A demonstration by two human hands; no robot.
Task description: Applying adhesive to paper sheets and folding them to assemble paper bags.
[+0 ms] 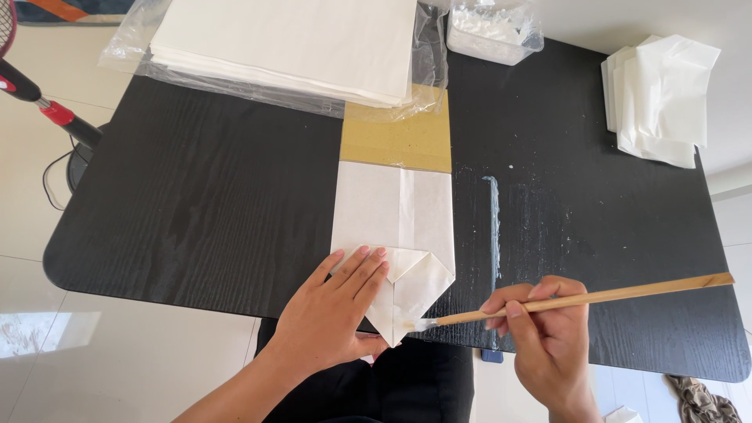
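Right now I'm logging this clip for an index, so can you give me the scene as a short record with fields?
left hand: left hand flat on the folded white paper, pressing it down
right hand: right hand holds a wooden brush
brush tip: at the paper's lower pointed flap
surface: black table
under paper: tan cardboard strip
far side: paper stack in plastic wrap, clear tub
right edge: folded paper pile

My left hand (333, 309) and right hand (548, 337) are both bare, with no rings, watch or gloves. My forearms are uncovered too, no sleeves reaching them. At six o'clock, dark black clothing covers my lap (407, 384).
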